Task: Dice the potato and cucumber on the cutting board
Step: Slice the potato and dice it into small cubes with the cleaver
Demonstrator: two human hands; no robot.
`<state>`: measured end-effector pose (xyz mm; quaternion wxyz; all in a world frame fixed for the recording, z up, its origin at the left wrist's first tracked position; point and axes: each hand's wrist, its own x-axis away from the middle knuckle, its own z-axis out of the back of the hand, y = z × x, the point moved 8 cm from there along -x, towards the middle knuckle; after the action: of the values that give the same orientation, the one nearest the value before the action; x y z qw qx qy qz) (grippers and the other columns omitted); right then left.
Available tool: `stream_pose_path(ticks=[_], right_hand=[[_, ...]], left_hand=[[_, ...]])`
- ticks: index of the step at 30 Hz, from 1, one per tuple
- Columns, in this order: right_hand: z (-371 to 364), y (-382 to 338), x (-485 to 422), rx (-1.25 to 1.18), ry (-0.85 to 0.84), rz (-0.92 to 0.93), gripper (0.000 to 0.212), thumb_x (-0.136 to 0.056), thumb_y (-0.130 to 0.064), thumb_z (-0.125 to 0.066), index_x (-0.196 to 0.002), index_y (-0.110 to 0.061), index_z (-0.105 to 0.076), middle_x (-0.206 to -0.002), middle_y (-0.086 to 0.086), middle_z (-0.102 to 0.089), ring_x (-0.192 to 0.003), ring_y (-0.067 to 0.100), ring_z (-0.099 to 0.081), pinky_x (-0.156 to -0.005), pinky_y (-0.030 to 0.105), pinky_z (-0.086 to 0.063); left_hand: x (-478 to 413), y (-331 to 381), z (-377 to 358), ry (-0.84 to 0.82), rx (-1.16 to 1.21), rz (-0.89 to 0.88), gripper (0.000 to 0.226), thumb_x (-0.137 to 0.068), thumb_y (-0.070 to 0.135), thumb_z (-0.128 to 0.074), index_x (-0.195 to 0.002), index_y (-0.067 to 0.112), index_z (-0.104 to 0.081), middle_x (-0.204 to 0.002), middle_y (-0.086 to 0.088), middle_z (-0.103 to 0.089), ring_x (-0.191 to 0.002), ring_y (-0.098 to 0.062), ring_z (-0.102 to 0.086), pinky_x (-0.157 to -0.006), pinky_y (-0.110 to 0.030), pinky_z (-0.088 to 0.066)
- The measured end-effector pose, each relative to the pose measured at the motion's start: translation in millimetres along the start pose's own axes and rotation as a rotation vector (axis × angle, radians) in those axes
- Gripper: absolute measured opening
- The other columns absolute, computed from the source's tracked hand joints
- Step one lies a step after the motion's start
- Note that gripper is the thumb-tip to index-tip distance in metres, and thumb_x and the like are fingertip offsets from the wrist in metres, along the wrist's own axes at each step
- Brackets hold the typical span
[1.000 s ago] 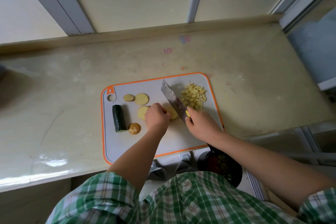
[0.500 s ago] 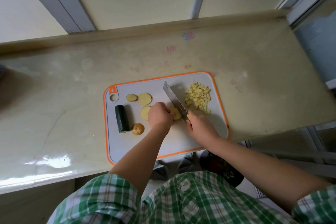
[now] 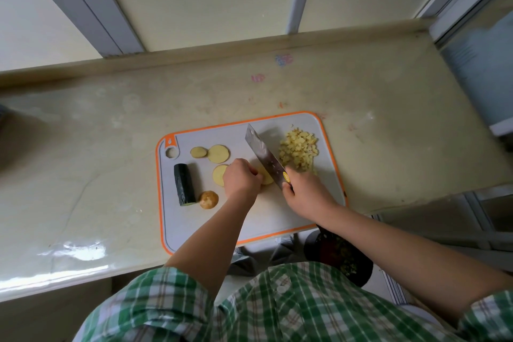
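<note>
A grey cutting board point(image 3: 194, 225) with an orange rim lies on the counter. My left hand point(image 3: 241, 180) presses down on a potato slice point(image 3: 267, 178) in the board's middle. My right hand point(image 3: 306, 194) grips the cleaver point(image 3: 263, 157), whose blade stands against that slice. Right of the blade lies a pile of diced potato point(image 3: 299, 150). Round potato slices point(image 3: 218, 153) lie at the board's upper left, one point(image 3: 219, 175) partly under my left hand. A dark cucumber piece point(image 3: 184, 184) and a brown potato end point(image 3: 208, 199) rest at the left.
The beige counter point(image 3: 97, 175) runs left and right of the board, with a raised back ledge point(image 3: 194, 55) and windows behind. A dark bin point(image 3: 341, 255) sits below the counter's front edge. A blurred white object point(image 3: 502, 128) stands at the far right.
The hands and cleaver stay over the same potato slice; the blade has shifted only slightly. The view has moved a little, so the board sits lower left in the frame.
</note>
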<state>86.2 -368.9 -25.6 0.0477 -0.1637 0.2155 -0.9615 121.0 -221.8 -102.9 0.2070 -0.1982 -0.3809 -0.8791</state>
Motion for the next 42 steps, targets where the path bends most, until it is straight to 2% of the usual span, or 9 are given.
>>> stream_pose_path(ticks=[6,11,14,22,27,30,38,42], right_hand=[[-11.7,1.6,-2.9,-0.003,-0.012,-0.029,0.01,-0.092,-0.014,-0.046,-0.097,-0.006,-0.05,-0.088,0.02,-0.061,-0.083,0.038,-0.057,-0.06,0.031,-0.03],[-23.9,3.6,-5.2,-0.013,-0.032,-0.058,0.014,-0.095,-0.016,-0.044,-0.105,-0.007,-0.048,-0.093,0.019,-0.06,-0.086,0.038,-0.058,-0.063,0.036,-0.038],[-24.7,5.2,-2.0,-0.022,-0.009,-0.064,0.017,-0.095,-0.017,-0.044,-0.108,-0.007,-0.048,-0.092,0.019,-0.06,-0.084,0.039,-0.058,-0.061,0.033,-0.033],[-3.2,0.2,-4.2,-0.035,0.066,-0.003,0.013,-0.093,-0.017,-0.048,-0.098,-0.006,-0.053,-0.076,0.022,-0.062,-0.073,0.04,-0.059,-0.055,0.035,-0.032],[0.0,-6.7,-2.9,-0.023,0.05,0.025,0.012,-0.093,-0.017,-0.046,-0.097,-0.007,-0.052,-0.078,0.021,-0.062,-0.074,0.04,-0.059,-0.055,0.034,-0.031],[-6.8,-6.4,-3.0,-0.008,0.014,0.013,0.012,-0.093,-0.017,-0.046,-0.099,-0.007,-0.051,-0.083,0.021,-0.061,-0.078,0.039,-0.058,-0.057,0.032,-0.029],[-22.9,-2.6,-3.4,-0.042,-0.028,-0.035,0.009,-0.094,-0.015,-0.044,-0.098,-0.007,-0.048,-0.089,0.02,-0.06,-0.084,0.039,-0.058,-0.06,0.033,-0.033],[-30.4,-3.5,-5.4,-0.027,-0.045,-0.029,0.013,-0.095,-0.014,-0.042,-0.106,-0.008,-0.047,-0.091,0.018,-0.061,-0.086,0.038,-0.059,-0.063,0.037,-0.043]], left_hand=[[-1.0,0.3,-0.4,0.003,-0.006,-0.001,0.006,-0.075,0.012,-0.069,-0.078,0.014,-0.064,-0.074,-0.006,-0.068,-0.075,-0.024,-0.066,-0.067,-0.035,-0.057],[-1.0,-1.6,-0.6,0.006,0.001,0.007,0.006,-0.074,0.011,-0.069,-0.078,0.014,-0.065,-0.075,-0.006,-0.068,-0.075,-0.024,-0.065,-0.066,-0.035,-0.056],[-0.5,-1.7,-0.1,0.007,0.006,0.008,0.006,-0.074,0.012,-0.07,-0.078,0.015,-0.065,-0.074,-0.006,-0.067,-0.074,-0.023,-0.065,-0.064,-0.034,-0.055],[0.3,-0.4,3.9,-0.008,-0.028,0.002,0.002,-0.075,0.016,-0.068,-0.073,0.015,-0.068,-0.065,-0.001,-0.068,-0.068,-0.02,-0.067,-0.066,-0.033,-0.058],[2.6,-2.4,6.1,0.006,-0.027,0.019,0.004,-0.076,0.017,-0.066,-0.074,0.016,-0.069,-0.066,0.0,-0.067,-0.069,-0.017,-0.066,-0.061,-0.029,-0.055],[1.8,-4.4,5.4,0.008,-0.01,0.038,0.003,-0.076,0.017,-0.067,-0.074,0.016,-0.07,-0.067,-0.001,-0.068,-0.071,-0.019,-0.067,-0.065,-0.031,-0.057],[0.3,-4.5,4.0,-0.004,0.034,0.07,0.005,-0.076,0.012,-0.07,-0.071,0.014,-0.07,-0.066,-0.004,-0.069,-0.07,-0.023,-0.068,-0.069,-0.037,-0.059],[2.3,-3.6,4.7,-0.016,0.041,0.079,0.003,-0.076,0.013,-0.071,-0.073,0.014,-0.07,-0.067,-0.004,-0.068,-0.07,-0.023,-0.068,-0.069,-0.037,-0.059]])
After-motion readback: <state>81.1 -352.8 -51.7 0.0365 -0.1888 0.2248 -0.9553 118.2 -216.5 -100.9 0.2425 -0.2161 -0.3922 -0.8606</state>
